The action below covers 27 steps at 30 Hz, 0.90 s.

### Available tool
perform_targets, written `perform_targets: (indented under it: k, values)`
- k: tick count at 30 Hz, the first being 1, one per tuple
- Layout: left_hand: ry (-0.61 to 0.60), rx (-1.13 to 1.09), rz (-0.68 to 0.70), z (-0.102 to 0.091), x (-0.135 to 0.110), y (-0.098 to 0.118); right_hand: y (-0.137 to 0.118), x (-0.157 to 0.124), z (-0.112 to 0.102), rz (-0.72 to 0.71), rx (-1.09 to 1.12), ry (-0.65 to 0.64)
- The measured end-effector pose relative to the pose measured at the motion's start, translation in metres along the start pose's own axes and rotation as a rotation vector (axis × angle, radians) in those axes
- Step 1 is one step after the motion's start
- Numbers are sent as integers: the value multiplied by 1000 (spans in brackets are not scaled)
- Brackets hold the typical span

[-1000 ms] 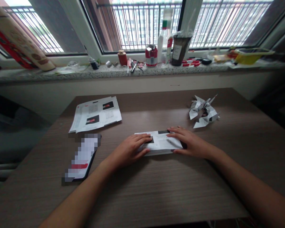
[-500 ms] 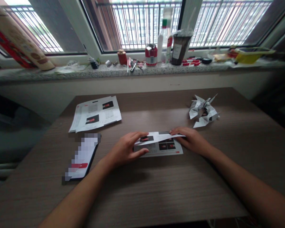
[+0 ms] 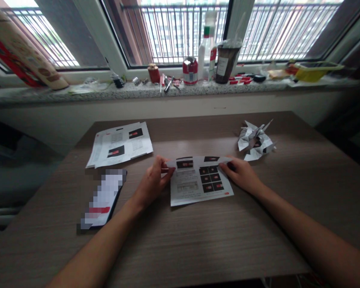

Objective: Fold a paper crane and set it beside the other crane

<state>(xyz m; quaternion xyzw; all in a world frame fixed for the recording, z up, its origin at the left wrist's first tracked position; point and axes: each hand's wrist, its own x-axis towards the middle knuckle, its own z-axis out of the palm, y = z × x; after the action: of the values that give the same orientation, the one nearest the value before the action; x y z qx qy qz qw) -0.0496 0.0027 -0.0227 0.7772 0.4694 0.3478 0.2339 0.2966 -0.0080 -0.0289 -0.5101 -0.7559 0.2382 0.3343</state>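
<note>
A printed sheet of paper (image 3: 187, 186) with dark pictures is in front of me, its printed side facing me. My left hand (image 3: 156, 178) pinches its upper left edge between thumb and fingers. At the upper right edge, my right hand (image 3: 240, 172) grips it with the thumb on the near face. The far part of the sheet bends away and is partly hidden. Left of my left hand lies a phone (image 3: 108, 196) with a blurred screen. Beyond my right hand sits a folded paper piece (image 3: 255, 140) with pointed tips.
A stack of printed sheets (image 3: 120, 144) lies at the back left of the brown table (image 3: 198, 248). Along the stone windowsill (image 3: 93, 94) stand a red can (image 3: 190, 71), a clear bottle (image 3: 202, 60), a dark drink cup (image 3: 226, 62) and a yellow container (image 3: 312, 72).
The sheet's upper flap, folded toward me before, is now lifted open, so more print shows. My left hand has shifted left and slightly up, closing on the edge.
</note>
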Motion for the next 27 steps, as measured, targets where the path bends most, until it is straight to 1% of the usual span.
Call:
perform_targets:
  k: [4, 6, 9, 13, 16, 18, 20, 22, 24, 25, 27]
  values:
    - [76, 16, -36, 3, 1, 4, 2, 3, 3, 60, -68, 79]
    - [121, -3, -51, 6, 2, 5, 1, 5, 3, 69, -54, 88]
    - [127, -5, -59, 9, 3, 6, 0, 7, 5, 85, 4, 98]
    - [114, 166, -8, 11, 2, 5, 0, 8, 8, 123, 63, 112]
    - [95, 321, 8, 12, 3, 6, 2, 9, 10, 163, 4, 150]
    - [106, 367, 2, 12, 5, 8, 3, 9, 11, 173, -35, 169]
    - [131, 367, 15, 11, 5, 11, 4, 10, 12, 167, -48, 169]
    - [165, 355, 53, 8, 5, 14, 4, 10, 12, 152, -42, 157]
    - [200, 354, 122, 4, 4, 17, 4, 11, 11, 131, -39, 143]
    - [188, 355, 178, 3, 4, 18, 4, 11, 11, 117, -39, 136]
    - [86, 366, 304, 1, 3, 18, 4, 11, 11, 85, -43, 126]
